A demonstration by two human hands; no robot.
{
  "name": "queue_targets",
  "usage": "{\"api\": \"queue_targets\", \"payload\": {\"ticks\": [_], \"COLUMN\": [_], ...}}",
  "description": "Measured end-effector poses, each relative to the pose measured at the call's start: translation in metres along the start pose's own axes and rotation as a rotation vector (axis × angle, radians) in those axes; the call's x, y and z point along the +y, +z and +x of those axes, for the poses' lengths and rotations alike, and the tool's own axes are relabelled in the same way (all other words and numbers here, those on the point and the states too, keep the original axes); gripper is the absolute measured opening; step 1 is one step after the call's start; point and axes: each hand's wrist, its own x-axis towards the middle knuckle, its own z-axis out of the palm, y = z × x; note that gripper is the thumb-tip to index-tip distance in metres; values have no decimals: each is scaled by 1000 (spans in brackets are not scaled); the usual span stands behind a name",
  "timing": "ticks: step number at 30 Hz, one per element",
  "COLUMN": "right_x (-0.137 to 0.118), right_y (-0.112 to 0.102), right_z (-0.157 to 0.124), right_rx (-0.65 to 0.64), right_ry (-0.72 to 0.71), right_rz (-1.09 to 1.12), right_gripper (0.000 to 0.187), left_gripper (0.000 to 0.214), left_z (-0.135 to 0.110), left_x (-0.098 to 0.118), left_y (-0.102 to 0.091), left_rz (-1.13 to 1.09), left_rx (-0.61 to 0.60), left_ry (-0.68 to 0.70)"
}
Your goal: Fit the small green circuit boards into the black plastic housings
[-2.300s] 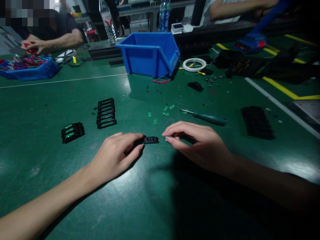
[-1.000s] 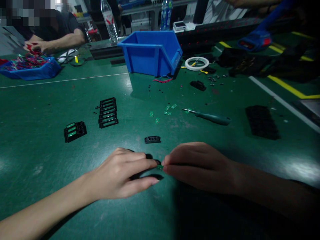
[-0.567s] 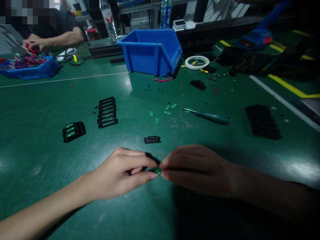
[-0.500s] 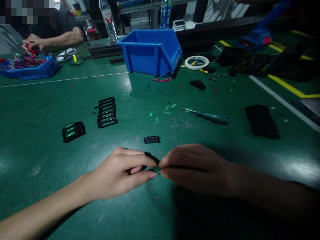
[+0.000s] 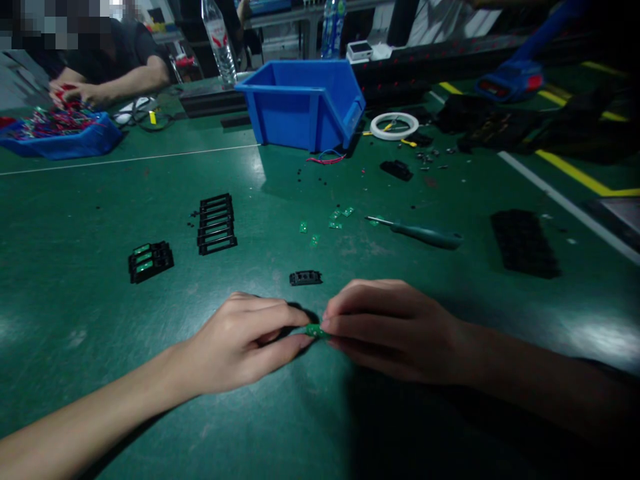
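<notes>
A small green circuit board (image 5: 314,331) is pinched between my two hands, low over the green table. My left hand (image 5: 250,340) grips its left end between thumb and fingers. From the other side, the fingertips of my right hand (image 5: 385,327) close on its right end and hide part of it. Just beyond the hands lies a small black plastic housing (image 5: 305,277). Farther off, several loose green boards (image 5: 335,215) are scattered. To the left sits a black holder (image 5: 151,261) with green boards in some of its slots.
A black slotted frame (image 5: 217,224) lies left of centre. A screwdriver (image 5: 425,235) rests on the right, short of a blue bin (image 5: 285,117) and a white tape roll (image 5: 394,126). A dark block (image 5: 525,243) stands far right. Across the table, a person handles wires over a blue tray (image 5: 65,143).
My right hand's fingers have shifted slightly up on the board, and more of its green face shows. The view has moved a little. Both hands stay together.
</notes>
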Motion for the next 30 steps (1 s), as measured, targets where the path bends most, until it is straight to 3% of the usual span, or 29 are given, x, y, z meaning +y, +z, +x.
{"api": "queue_targets", "payload": {"ticks": [6, 30], "right_x": [2, 1], "right_y": [0, -5], "right_z": [-1, 6], "right_rx": [-52, -55], "right_ry": [16, 166], "right_rz": [17, 123], "right_gripper": [16, 11], "left_gripper": [18, 19], "left_z": [1, 2], "left_x": [1, 2], "left_y": [-1, -1], "left_rz": [24, 45], "left_rx": [-3, 37], "left_ry": [-3, -9]}}
